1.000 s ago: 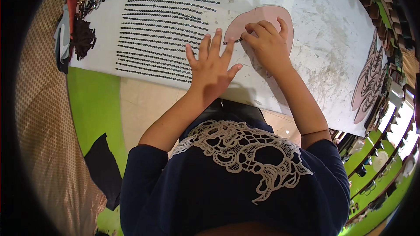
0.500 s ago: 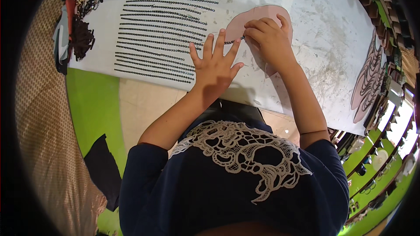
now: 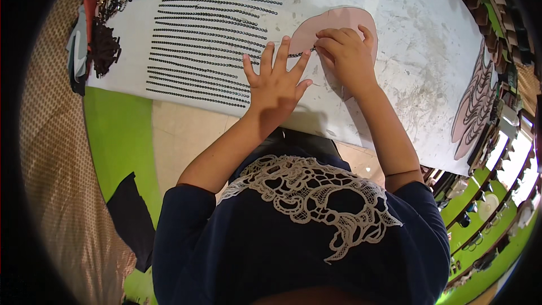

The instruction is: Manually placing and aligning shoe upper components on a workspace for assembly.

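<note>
A pink, rounded flat piece (image 3: 316, 27) lies on the white table, partly covered by my right hand (image 3: 349, 59). Along its lower left edge runs a short strand of dark shiny beads (image 3: 295, 55). My right thumb and fingers pinch together at the strand's right end. Spread wide, my left hand (image 3: 275, 85) rests palm down just left of the piece, its index fingertip touching the strand near the pinch. Left of that hand, many dark bead strands (image 3: 209, 38) are laid out in roughly parallel rows, a few ends close to its fingers.
Two pink pieces with dark wavy bead lines (image 3: 474, 107) lie at the table's right edge. A dark brown tasselled bundle (image 3: 104, 51) and dark jewellery chains (image 3: 121, 0) crowd the far left corner. Display racks (image 3: 480, 209) stand to the right. The white table (image 3: 418, 118) bears dark smudges.
Both hands stay nearly in place at the bead strand. The right hand has shifted very slightly toward me; the whole view has drifted a little.
</note>
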`<state>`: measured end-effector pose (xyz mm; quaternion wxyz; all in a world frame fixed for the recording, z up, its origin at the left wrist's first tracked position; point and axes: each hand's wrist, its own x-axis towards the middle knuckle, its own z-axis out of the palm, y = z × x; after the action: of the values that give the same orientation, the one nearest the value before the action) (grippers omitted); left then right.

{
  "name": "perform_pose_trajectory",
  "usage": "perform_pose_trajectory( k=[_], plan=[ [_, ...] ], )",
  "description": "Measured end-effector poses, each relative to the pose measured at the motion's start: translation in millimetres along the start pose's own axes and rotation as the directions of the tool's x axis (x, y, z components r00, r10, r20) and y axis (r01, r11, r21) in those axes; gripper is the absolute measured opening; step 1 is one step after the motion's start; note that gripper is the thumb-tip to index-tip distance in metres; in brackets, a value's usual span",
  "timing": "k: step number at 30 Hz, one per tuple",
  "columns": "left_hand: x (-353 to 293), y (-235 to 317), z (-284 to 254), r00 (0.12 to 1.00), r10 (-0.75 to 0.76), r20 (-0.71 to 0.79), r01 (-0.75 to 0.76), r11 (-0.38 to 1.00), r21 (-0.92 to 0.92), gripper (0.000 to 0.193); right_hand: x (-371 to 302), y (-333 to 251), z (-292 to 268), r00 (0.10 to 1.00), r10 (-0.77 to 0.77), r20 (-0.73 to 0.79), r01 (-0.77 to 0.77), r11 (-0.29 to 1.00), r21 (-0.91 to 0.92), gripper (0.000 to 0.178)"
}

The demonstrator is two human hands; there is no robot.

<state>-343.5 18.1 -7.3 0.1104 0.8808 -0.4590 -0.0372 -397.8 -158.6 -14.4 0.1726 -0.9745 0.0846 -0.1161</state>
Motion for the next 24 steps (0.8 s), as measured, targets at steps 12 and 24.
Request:
perform_pose_trajectory(
  k=[12,24],
  plan=[
    [-10.6,-13.7,-8.1,0.994,-0.079,0.075,0.076,0.996,0.036,0.059,-28.8,-14.6,3.5,0.996,0.032,-0.081,-0.039,0.995,-0.087,0.022],
    [-11.1,-13.0,-5.7,0.994,-0.071,0.080,0.064,0.994,0.083,0.060,-38.8,-0.8,8.8,0.965,0.255,-0.052,-0.235,0.940,0.249,0.028]
  ],
)
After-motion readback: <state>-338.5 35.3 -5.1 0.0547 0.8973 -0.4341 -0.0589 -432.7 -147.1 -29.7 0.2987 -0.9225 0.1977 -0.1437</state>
